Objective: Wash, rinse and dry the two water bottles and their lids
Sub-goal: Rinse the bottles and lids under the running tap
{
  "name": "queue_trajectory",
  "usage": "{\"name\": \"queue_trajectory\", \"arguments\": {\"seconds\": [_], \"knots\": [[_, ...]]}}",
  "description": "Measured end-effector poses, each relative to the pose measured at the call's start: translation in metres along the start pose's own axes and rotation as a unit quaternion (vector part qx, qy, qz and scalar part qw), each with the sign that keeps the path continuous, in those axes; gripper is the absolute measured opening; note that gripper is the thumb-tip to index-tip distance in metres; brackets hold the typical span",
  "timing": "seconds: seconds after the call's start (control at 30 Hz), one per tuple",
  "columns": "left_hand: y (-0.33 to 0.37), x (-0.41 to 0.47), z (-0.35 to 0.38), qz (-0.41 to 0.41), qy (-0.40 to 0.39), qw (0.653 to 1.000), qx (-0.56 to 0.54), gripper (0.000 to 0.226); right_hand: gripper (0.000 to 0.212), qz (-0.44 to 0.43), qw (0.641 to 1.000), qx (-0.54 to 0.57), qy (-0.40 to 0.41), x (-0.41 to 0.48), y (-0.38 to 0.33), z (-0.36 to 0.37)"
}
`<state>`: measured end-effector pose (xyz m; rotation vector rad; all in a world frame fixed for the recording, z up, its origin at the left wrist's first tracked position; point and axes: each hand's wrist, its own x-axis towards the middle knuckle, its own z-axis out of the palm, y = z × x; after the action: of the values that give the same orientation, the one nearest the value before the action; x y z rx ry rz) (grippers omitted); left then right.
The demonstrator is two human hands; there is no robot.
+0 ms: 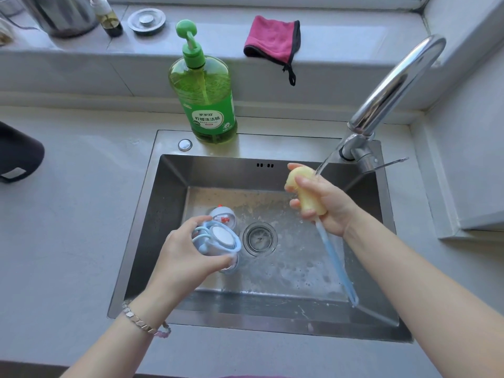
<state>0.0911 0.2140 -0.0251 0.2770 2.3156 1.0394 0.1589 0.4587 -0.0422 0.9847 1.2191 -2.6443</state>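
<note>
View: one, head-worn, wide-angle.
Position: above the near rim of the rectangular stainless steel sink (174, 203), set in the pale grey counter (68, 241).
Facing: forward and steeply down; the grey window ledge (354, 42) runs along the top edge.
Nearness: close; bare left forearm (131, 331) and bare right forearm (409, 282) enter from the bottom edge.
Framing: sink central; curved chrome tap (395, 85) at upper right; straight lines bow outward.

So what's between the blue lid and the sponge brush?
Only the drain, set in the wet sink floor, lies between the lid and the brush, as the head view shows.
</note>
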Motion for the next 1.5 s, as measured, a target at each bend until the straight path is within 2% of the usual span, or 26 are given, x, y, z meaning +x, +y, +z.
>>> {"name": "queue_trajectory", "arguments": {"seconds": [0.13, 0.3, 0.43, 0.57, 0.67, 0.77, 0.8, 0.93, 1.03, 1.13, 1.23, 1.33, 1.4, 1.43, 1.5], "knots": [[-0.002, 0.0, 0.002, -0.003, 0.0, 1.0, 0.0, 0.065, 0.036, -0.014, 0.998, -0.068, -0.002, -0.002, 0.002, 0.003], [0.001, -0.003, 0.005, -0.001, -0.004, 1.0, -0.008, 0.063, 0.044, 0.012, 0.984, -0.156, 0.09, 0.001, 0.0, 0.006], [0.002, -0.004, 0.005, 0.001, -0.004, 1.0, -0.01, 0.061, 0.045, 0.014, 0.987, -0.139, 0.085, 0.003, -0.001, 0.014], [0.0, -0.003, 0.005, -0.004, -0.002, 1.0, -0.008, 0.063, 0.061, -0.027, 0.989, -0.128, 0.062, 0.008, -0.002, 0.017], [0.0, -0.005, 0.005, -0.005, -0.003, 1.0, -0.006, 0.064, 0.057, -0.016, 0.997, -0.075, 0.021, 0.008, -0.008, 0.014], [-0.001, -0.006, 0.003, 0.002, -0.003, 1.0, -0.011, 0.062, 0.028, -0.019, 0.999, -0.024, -0.038, 0.002, -0.01, 0.011], [-0.001, -0.007, 0.003, 0.003, -0.002, 1.0, -0.009, 0.062, 0.028, -0.024, 0.998, -0.02, -0.045, -0.001, -0.008, 0.008], [-0.002, -0.007, 0.003, 0.005, -0.005, 1.0, -0.009, 0.064, 0.037, -0.064, 0.995, -0.068, -0.039, -0.009, 0.0, -0.002], [-0.002, -0.007, 0.003, 0.006, -0.007, 1.0, -0.004, 0.064, 0.035, -0.083, 0.995, -0.044, -0.027, -0.013, 0.004, -0.005], [-0.002, -0.007, 0.003, 0.004, -0.005, 1.0, -0.008, 0.062, 0.028, -0.081, 0.997, -0.019, -0.005, -0.013, 0.007, -0.005], [-0.004, -0.006, 0.003, 0.005, -0.005, 1.0, -0.008, 0.063, 0.026, -0.059, 0.996, -0.054, 0.04, -0.012, 0.005, -0.004], [-0.006, -0.005, 0.003, 0.003, -0.003, 1.0, -0.004, 0.065, 0.024, -0.06, 0.996, -0.057, 0.024, -0.007, 0.001, -0.001], [-0.008, -0.004, 0.003, 0.003, -0.005, 1.0, -0.003, 0.069, 0.015, -0.054, 0.996, -0.075, -0.001, -0.003, -0.001, 0.002], [-0.008, -0.004, 0.002, 0.002, -0.005, 1.0, -0.002, 0.07, 0.021, -0.044, 0.996, -0.081, -0.01, 0.0, -0.001, 0.004], [-0.008, -0.003, 0.002, 0.004, -0.004, 1.0, 0.0, 0.07, 0.046, -0.025, 0.996, -0.09, -0.008, 0.004, -0.003, 0.008]]}}
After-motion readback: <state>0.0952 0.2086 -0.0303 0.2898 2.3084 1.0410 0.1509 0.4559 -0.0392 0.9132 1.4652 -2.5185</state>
